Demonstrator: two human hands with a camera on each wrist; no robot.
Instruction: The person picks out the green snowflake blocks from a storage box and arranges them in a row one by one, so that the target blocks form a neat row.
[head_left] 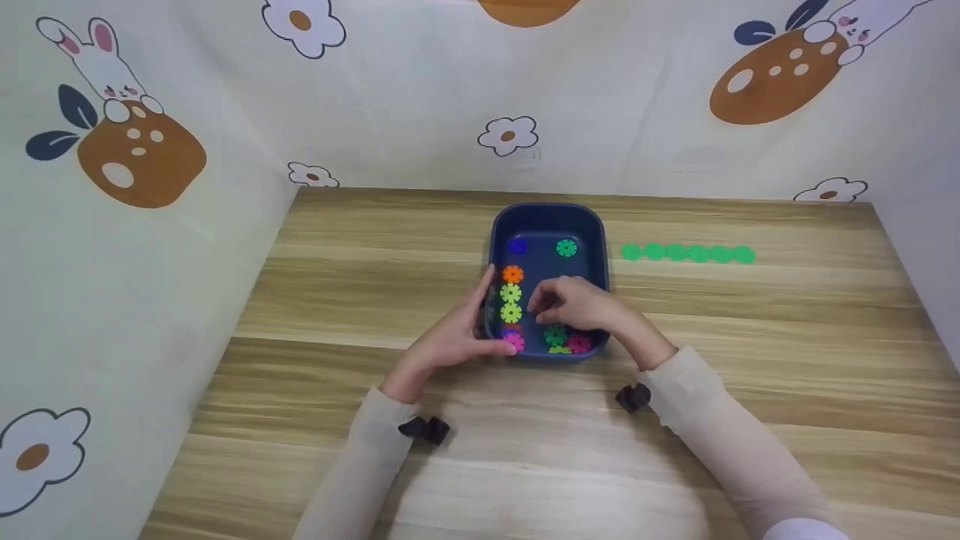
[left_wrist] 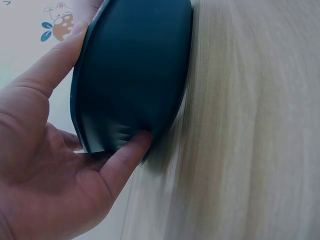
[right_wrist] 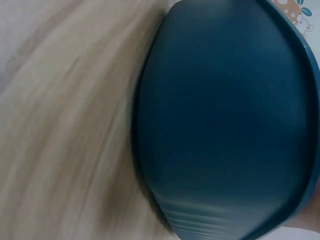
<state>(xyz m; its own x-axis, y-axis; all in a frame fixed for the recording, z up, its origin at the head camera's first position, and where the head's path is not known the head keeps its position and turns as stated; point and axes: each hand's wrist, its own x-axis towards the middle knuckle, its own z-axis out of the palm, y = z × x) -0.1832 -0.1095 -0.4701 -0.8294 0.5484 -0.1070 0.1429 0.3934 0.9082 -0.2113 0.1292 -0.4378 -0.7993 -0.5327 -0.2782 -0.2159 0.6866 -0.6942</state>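
A dark blue plastic tub (head_left: 549, 219) stands on the table with several flower-shaped plastic discs inside. My left hand (head_left: 454, 337) grips its left side, thumb at the near corner and fingers along the wall. The left wrist view also shows this hand (left_wrist: 55, 170) on the tub's ribbed corner. Over the tub's right half, my right hand (head_left: 574, 302) reaches in with bent fingers; no disc shows between them. Left of its fingertips lie an orange disc (head_left: 512, 274) and two yellow discs (head_left: 511, 313). In the right wrist view, the tub wall (right_wrist: 225, 110) hides most of this hand.
A row of joined green discs (head_left: 699, 253) lies on the wooden table (head_left: 360, 285) right of the tub. Inside are also a blue disc (head_left: 517, 246), a green disc (head_left: 566, 247) and a pink disc (head_left: 514, 343). Patterned cloth (head_left: 420, 90) encloses the back and sides.
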